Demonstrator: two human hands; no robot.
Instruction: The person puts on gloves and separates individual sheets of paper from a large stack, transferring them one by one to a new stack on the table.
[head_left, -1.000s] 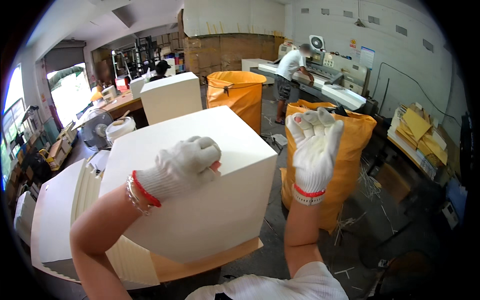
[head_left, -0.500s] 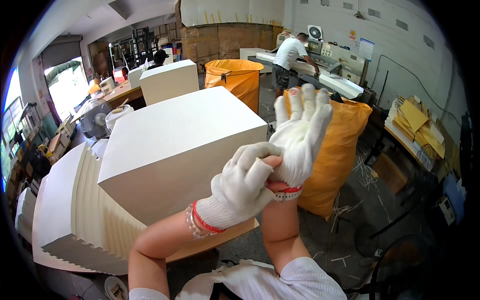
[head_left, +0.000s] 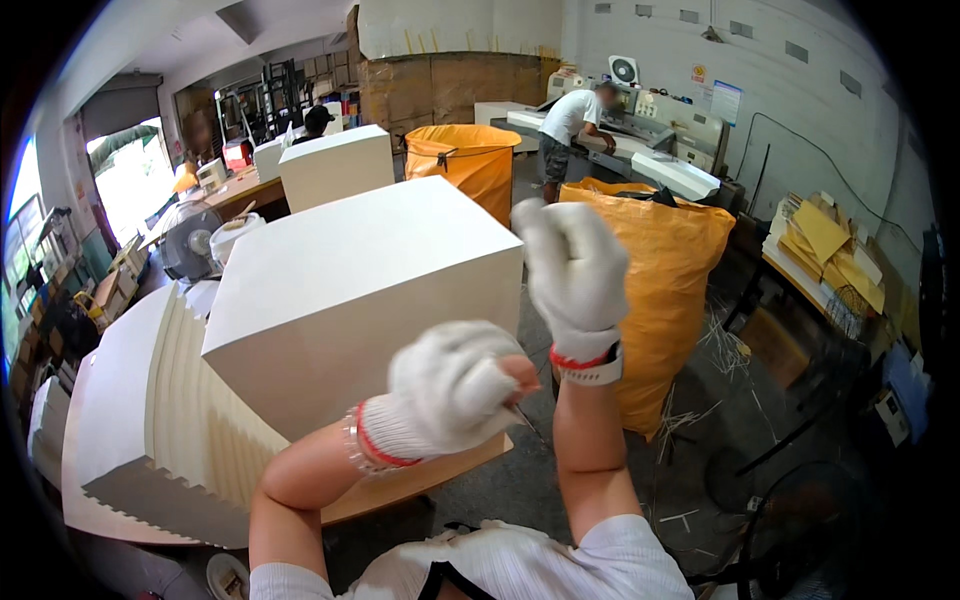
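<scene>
My left hand (head_left: 455, 382), in a white knit glove with a bare thumb tip, is in front of the big white paper stack (head_left: 365, 250). Its fingers are curled in, slightly blurred, and nothing shows in them. Higher and to the right, my right hand (head_left: 577, 265) makes a fist in a matching glove, also smeared by motion. The two hands are apart. A red band and a white watch strap (head_left: 592, 374) circle my right wrist; a red band and clear beads (head_left: 362, 440) are on my left.
A fanned stack of white paper (head_left: 190, 400) lies on the table at left. Orange sacks (head_left: 660, 290) stand beyond my hands, with paper strips on the floor. A co-worker (head_left: 570, 125) bends over a machine (head_left: 665, 130) at the back. Fans stand left and lower right.
My left hand has let go of the right glove's cuff and moved slightly left and down. My right hand's spread fingers have folded into a fist. The co-worker's lean has shifted.
</scene>
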